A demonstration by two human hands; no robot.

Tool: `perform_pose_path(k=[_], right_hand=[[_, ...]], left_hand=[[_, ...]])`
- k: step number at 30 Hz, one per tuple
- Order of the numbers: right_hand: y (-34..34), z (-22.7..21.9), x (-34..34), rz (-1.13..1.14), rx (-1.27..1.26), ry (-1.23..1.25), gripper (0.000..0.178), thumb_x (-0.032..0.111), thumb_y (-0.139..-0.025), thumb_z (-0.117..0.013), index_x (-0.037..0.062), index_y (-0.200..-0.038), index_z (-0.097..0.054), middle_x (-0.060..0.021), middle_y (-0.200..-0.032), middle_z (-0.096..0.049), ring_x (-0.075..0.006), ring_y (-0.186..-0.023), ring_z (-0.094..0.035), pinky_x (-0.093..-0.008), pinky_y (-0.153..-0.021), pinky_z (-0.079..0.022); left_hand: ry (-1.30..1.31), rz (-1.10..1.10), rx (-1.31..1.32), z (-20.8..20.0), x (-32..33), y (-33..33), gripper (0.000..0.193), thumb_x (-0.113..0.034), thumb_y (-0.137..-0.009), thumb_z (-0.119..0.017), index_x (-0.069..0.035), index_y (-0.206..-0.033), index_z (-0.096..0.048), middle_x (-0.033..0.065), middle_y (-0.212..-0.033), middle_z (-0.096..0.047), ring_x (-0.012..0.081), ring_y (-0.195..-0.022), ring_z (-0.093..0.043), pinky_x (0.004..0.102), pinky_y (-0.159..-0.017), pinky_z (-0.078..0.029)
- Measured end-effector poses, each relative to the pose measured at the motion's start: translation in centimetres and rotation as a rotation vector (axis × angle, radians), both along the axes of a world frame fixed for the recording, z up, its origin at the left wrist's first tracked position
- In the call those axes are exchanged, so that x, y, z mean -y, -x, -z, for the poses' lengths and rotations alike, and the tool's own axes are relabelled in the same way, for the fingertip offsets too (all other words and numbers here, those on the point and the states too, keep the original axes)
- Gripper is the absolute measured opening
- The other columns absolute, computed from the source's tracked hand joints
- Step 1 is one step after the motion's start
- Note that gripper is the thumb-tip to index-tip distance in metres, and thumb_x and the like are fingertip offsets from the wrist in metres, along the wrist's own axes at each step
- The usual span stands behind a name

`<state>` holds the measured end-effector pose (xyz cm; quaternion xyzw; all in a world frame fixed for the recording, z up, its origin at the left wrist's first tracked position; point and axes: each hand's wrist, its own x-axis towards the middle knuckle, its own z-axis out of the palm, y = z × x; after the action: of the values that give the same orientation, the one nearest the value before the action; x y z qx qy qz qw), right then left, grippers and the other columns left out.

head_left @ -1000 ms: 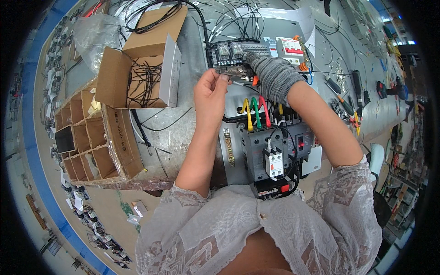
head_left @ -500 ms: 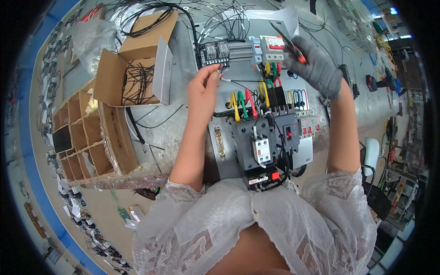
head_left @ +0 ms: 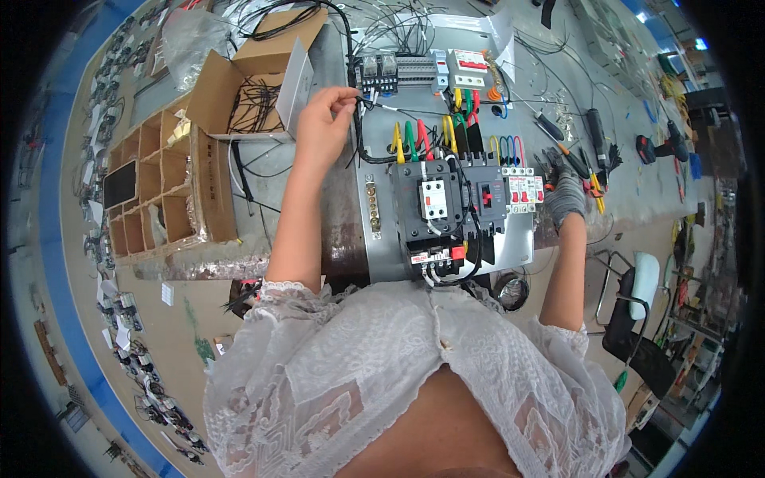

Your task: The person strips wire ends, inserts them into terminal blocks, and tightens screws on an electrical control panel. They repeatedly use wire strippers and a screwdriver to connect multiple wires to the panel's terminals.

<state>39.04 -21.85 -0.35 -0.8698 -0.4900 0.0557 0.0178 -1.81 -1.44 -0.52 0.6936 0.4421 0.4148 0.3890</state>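
Moved since half a second ago: one gloved right hand (head_left: 564, 191), down from beyond the large grey contactor (head_left: 408, 203) to the tools lying at its right. One bare left hand (head_left: 323, 127) stays beyond the contactor and to its left.

Hands, two. Left: thumb and fingertips drawn together, pinching the end of one sleeved wire (head_left: 388, 108), which stretches rightward beyond the contactor. Right: fingers lowered among the tools; from my remote seat I cannot tell how far they are open, or whether they grip the pliers (head_left: 550, 164) beneath.

Fixed items, by place from the contactor. On its front: one white auxiliary block (head_left: 433, 199). Just right: one moulded-case breaker (head_left: 487, 195) with one red switch; farther right, three miniature breakers (head_left: 523, 190), red toggles. Left: one brass terminal strip (head_left: 372, 209). Beyond: two clear relays (head_left: 379, 68) and one red-and-white breaker (head_left: 468, 65).

Loose items. Left and beyond: one open cardboard box (head_left: 298, 89), black wires inside, too tangled for me to count. Left: one divided carton (head_left: 213, 191). Far right: one power drill (head_left: 676, 143).
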Motion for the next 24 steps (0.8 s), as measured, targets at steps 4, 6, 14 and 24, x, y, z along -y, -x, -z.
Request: perform_pose_path(k=[4, 6, 14, 24], right_hand=[[1.0, 0.5, -0.1, -0.045, -0.041, -0.08, 0.074, 0.016, -0.067, -0.075, 0.0161, -0.135, -0.045, -0.0198, -0.124, -0.051, -0.0376, -0.113, -0.05, -0.0421, -0.099, -0.041], [-0.4, 1.2, 0.1, -0.082, -0.014, 0.016, 0.078, 0.017, -0.067, -0.075, 0.0155, -0.138, -0.041, -0.0215, -0.13, -0.046, -0.0381, -0.118, -0.048, -0.0415, -0.101, -0.04], [-2.8, 0.3, -0.5, -0.238, -0.237, -0.147, 0.052, 0.005, -0.075, -0.069, 0.0048, -0.123, -0.052, -0.0137, -0.116, -0.059, -0.0236, -0.103, -0.058, -0.032, -0.089, -0.046], [17.4, -6.8, -18.3, -0.681, -0.415, -0.053, 0.022, 0.022, -0.088, -0.059, 0.0058, -0.102, -0.065, -0.0158, -0.096, -0.066, -0.0316, -0.093, -0.063, -0.0387, -0.084, -0.049]], left_hand=[[-0.152, 0.016, -0.144, 0.0, 0.8, -0.7, 0.029, -0.001, -0.078, -0.065, -0.002, -0.107, -0.063, 0.0073, -0.092, -0.059, 0.0161, -0.075, -0.055, 0.0275, -0.073, -0.047], [-0.19, 0.018, -0.203, 0.0, 0.7, -1.7, 0.029, -0.002, -0.077, -0.065, -0.001, -0.106, -0.063, 0.0076, -0.093, -0.057, 0.0162, -0.074, -0.053, 0.027, -0.071, -0.046], [0.194, 0.01, 0.051, 0.5, 0.3, 0.4, 0.021, -0.005, -0.092, -0.052, 0.0, -0.111, -0.06, 0.0046, -0.093, -0.062, 0.0097, -0.081, -0.058, 0.023, -0.075, -0.047], [0.499, -0.009, 0.182, 0.5, 1.1, -0.6, 0.019, -0.004, -0.085, -0.062, 0.0, -0.103, -0.057, 0.0013, -0.082, -0.062, 0.0069, -0.072, -0.055, 0.0205, -0.065, -0.044]])
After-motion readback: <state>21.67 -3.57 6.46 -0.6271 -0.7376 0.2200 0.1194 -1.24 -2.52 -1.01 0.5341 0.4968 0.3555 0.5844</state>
